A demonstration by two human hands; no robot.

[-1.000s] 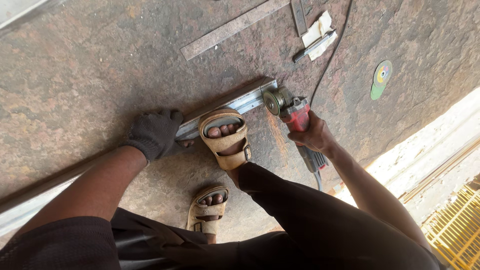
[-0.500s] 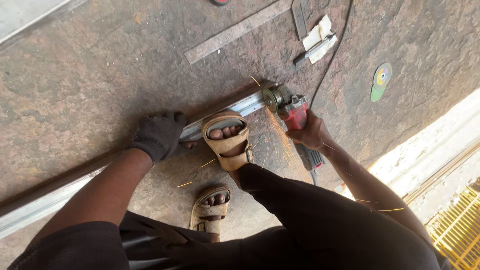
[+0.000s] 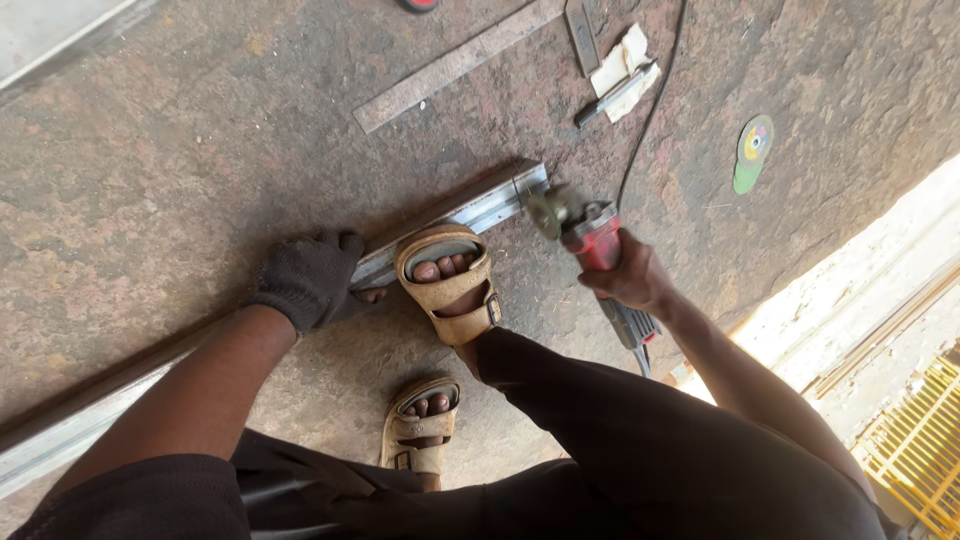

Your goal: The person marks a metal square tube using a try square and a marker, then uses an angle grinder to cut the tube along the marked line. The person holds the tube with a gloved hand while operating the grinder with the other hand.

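Observation:
A long metal channel bar (image 3: pixel 470 210) lies diagonally on the stone floor. My left hand (image 3: pixel 305 280), in a dark knit glove, presses down on it. A tan-sandalled foot (image 3: pixel 445 283) stands on the bar just right of that hand. My right hand (image 3: pixel 630 278) grips a red angle grinder (image 3: pixel 585 225) by its body. The grinder's disc sits at the bar's right end, near a cut mark. The grinder's black cord runs up and away across the floor.
A flat metal strip (image 3: pixel 455 65) lies farther off on the floor. A folded white cloth with a dark tool (image 3: pixel 622 75) sits at the top right. A green cutting disc (image 3: pixel 752 152) lies to the right. Yellow grating (image 3: pixel 915 450) shows at the lower right. My other sandalled foot (image 3: pixel 420 425) rests near me.
Sparks seen half a second ago are gone. The grinder has shifted slightly right, its disc now at the bar's end. My left hand and foot stay pressed on the bar.

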